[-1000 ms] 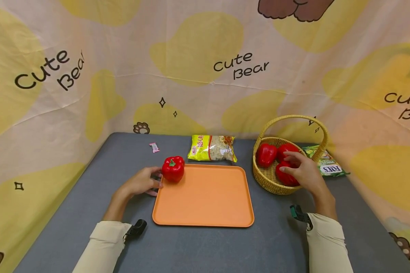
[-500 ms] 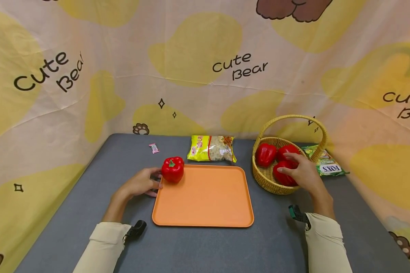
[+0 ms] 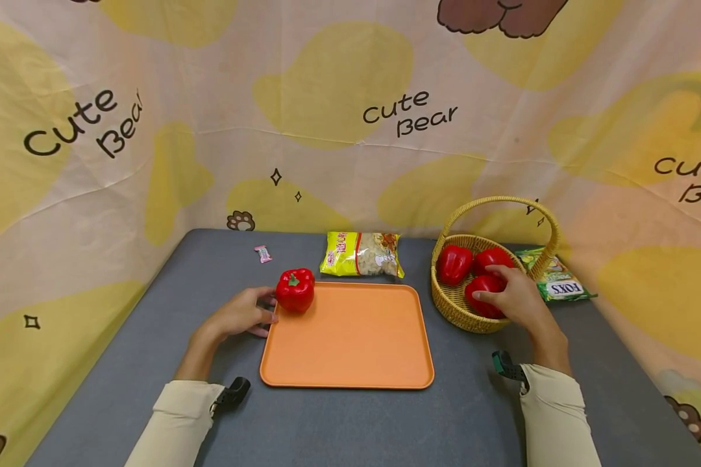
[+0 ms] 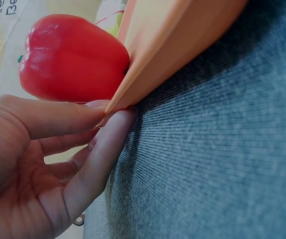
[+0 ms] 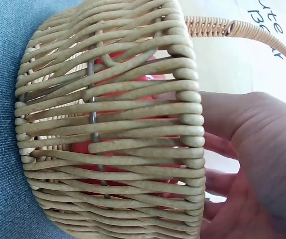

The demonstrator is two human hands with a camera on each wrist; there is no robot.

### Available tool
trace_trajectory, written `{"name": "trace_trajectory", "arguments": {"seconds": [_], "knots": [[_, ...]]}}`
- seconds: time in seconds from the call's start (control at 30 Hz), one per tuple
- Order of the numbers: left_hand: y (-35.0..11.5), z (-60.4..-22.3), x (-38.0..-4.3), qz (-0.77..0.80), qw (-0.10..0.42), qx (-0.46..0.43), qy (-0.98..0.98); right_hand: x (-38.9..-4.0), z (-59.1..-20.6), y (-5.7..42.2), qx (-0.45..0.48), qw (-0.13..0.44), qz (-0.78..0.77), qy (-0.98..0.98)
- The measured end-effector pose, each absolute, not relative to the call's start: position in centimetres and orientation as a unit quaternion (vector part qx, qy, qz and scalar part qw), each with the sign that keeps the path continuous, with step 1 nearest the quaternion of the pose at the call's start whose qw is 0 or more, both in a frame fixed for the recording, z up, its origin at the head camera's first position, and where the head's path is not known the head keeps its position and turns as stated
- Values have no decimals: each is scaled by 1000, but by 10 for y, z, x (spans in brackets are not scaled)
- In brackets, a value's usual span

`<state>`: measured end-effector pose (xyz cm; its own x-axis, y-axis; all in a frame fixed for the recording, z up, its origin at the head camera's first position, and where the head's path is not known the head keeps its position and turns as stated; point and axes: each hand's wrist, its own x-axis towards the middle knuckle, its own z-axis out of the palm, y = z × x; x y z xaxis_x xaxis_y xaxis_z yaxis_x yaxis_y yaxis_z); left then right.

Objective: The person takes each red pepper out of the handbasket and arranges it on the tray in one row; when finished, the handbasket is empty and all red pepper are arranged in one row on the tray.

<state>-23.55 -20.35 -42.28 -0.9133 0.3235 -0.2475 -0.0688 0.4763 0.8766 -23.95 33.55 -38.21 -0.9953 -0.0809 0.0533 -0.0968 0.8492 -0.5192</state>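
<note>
My left hand (image 3: 244, 312) pinches the left rim of an orange tray (image 3: 356, 337) between thumb and fingers, seen close up in the left wrist view. A red bell pepper (image 3: 295, 292) with a green stem stands in the tray's far left corner, just beyond those fingers. My right hand (image 3: 521, 298) reaches over the rim of a wicker basket (image 3: 458, 316) and grips a red pepper (image 3: 482, 292) inside it. Two more red peppers (image 3: 454, 264) lie behind that one. In the right wrist view, the woven basket wall (image 5: 133, 107) hides most of the peppers and my fingertips.
A yellow food packet (image 3: 362, 253) lies behind the tray. Farther left is a small pink wrapped candy (image 3: 263, 253). A green packet (image 3: 563, 282) lies right of the basket, whose tall handle (image 3: 502, 199) arches above. A printed cloth (image 3: 327, 78) hangs behind the table.
My right hand has shifted slightly left within the basket, and the pepper under its fingers has shifted left with it. My left hand and the tray hold still.
</note>
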Motion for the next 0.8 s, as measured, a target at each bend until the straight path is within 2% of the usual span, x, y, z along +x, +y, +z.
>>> {"name": "trace_trajectory", "arguments": {"seconds": [0.4, 0.8], "knots": [[-205, -423, -236, 498, 190, 79, 842, -233, -374, 337, 29, -11, 299, -954], [-204, -424, -237, 500, 192, 74, 841, -215, -340, 322, 61, 45, 319, -945]]}}
